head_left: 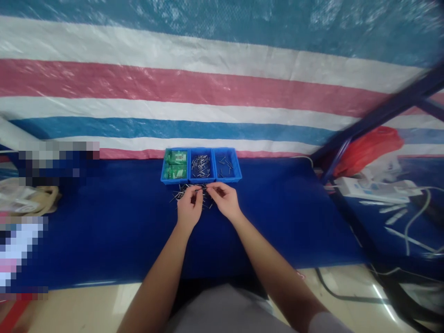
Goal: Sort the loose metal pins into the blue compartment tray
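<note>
We pinch a thin piece (202, 189) between our left hand (189, 206) and right hand (226, 201), the fingertips of each grip together on it, over a pile (178, 194) of slender pieces on the worktop (121, 226). Our hands hide part of that pile. Three bins stand joined just beyond it, their raised walls between the pile and what they hold: the left bin (175, 181) at eleven o'clock with green packets (176, 157), the middle bin (201, 180) at twelve with many slender pieces, the right bin (228, 179) at one with a few. Well off at three o'clock we see a white power strip (360, 188), with a red bag (371, 148) behind it.

The bins are blue, box-shaped and look like plastic; the pile has a metallic glint. Our worktop has a smooth, dark blue cover. At twelve, a glossy, creased sheet (208, 85) hangs in blue, white and red stripes.
</note>
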Demonstrator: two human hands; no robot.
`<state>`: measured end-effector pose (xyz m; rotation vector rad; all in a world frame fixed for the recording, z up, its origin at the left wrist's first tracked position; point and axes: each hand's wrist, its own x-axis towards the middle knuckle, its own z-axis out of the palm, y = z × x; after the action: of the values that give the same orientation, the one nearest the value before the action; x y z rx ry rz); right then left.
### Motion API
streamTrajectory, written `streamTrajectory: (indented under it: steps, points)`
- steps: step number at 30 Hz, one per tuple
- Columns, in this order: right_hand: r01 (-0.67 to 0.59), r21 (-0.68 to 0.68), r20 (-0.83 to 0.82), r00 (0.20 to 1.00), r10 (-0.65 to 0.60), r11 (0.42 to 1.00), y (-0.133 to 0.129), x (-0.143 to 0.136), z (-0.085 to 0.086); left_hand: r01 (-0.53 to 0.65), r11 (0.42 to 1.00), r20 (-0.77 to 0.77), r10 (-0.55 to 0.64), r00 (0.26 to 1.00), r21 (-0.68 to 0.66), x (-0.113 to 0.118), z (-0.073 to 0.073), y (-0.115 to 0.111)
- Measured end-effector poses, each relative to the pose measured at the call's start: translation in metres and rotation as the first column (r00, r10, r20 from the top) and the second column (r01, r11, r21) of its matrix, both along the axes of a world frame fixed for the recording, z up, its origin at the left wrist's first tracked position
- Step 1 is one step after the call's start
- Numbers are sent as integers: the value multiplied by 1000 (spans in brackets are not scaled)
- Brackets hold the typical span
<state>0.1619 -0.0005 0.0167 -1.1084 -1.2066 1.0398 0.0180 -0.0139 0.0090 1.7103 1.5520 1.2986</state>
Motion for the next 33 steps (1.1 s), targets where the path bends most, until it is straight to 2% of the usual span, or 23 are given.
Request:
streamTrajectory:
  steps: [33]
  points:
    - [-16, -12, 7, 1000, 16, 1000, 0, 0, 0, -3, 1000, -2, 3, 1000, -15, 0, -3, 1]
